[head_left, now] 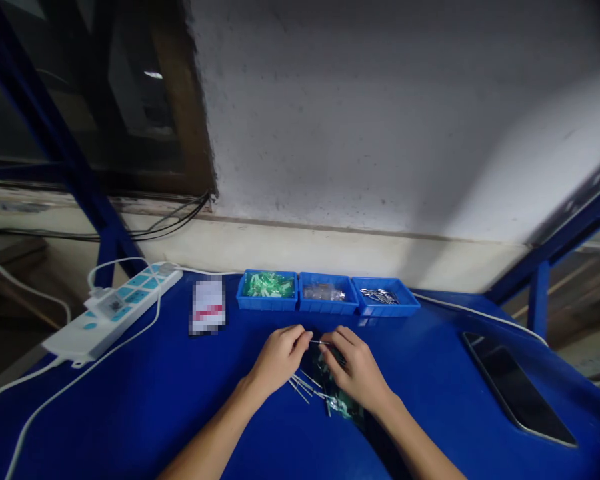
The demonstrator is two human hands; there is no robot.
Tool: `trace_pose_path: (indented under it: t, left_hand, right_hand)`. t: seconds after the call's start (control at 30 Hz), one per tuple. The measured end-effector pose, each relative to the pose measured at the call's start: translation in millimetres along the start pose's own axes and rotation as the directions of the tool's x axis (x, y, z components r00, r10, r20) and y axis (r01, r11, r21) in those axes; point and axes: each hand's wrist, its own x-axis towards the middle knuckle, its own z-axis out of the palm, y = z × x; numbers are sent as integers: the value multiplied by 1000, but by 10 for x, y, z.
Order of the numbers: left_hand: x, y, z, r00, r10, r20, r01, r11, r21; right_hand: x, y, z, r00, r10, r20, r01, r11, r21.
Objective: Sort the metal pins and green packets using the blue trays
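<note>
My left hand [283,353] is closed in a pinch on one end of a thin metallic rod [320,342], over the blue table. The rod's other end is pinched by my right hand [353,363], just to the right. Below and between the hands lie several thin pale sticks [301,387] in a loose fan. A clear and dark green plastic bag [347,405] lies partly under my right hand, its upper part hidden by the fingers.
Three blue bins stand behind the hands: one with green pieces [269,285], one with clear pieces [324,292], one with metal pins [379,297]. A white power strip [105,320] and a card [207,307] lie left, a black phone [517,387] right.
</note>
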Motion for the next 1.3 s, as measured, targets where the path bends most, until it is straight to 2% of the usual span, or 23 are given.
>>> trace_pose_path:
  t: [0.2,0.5,0.67,0.9,1.1,1.3]
  left_hand:
    - [-26,70,-60,999,33,39,-30,996,-82]
    - [-25,46,-38,999,33,-2,-33,999,31]
    - [-39,39,12,999,36,27,-38,996,75]
    - [-60,88,27,998,33,57,-33,999,1]
    - [-73,129,15,997,71,38,-68,994,-83]
    - [-67,97,46,998,56,-16,-57,997,-42]
  right_hand:
    - [3,-20,-23,999,23,32,-25,998,59]
    - [-1,35,-3,999,31,22,-32,998,46]
    - [-1,40,9,999,-5,37,4,1000,23]
    - [-5,43,23,997,51,61,-53,998,35]
    - [-11,65,48,994,81,67,-81,997,0]
    - [-8,50,64,994,74,78,-73,997,-16]
